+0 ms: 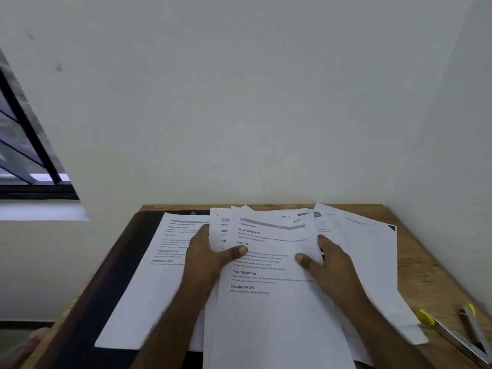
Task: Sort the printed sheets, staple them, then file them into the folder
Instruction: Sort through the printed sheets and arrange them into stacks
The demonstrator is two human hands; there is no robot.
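**White printed sheets gripped in 2 hands above a wooden counter**

White printed sheets (269, 262), a small stack with its edges fanned out of line at the top, are held up at a tilt over the middle of the counter (426, 265). The left hand (210, 258) clasps the stack's left edge, thumb pressed across the front page beside the "TASK GOAL" heading and fingers curled behind. The right hand (330, 262) pinches the right edge the same way, thumb on the front and fingers out of sight behind the paper. The top page carries bold headings reading "INITIAL SCENE SETUP", "TASK DESCRIPTION" and "REQUIRED PROPS"; the smaller print is too blurred to read.

1 more printed page (157, 275) lies flat to the left, resting on a dark open folder (106, 283) that covers the counter's left side. Several loose sheets (372, 251) spread untidily to the right, partly under the held stack. At the counter's near right corner lies a stapler (450, 335) with yellow tips, just beside the loose sheets' lower edge. Pale walls meet in a corner behind the counter, and a dark-framed window (24, 145) shows at far left.
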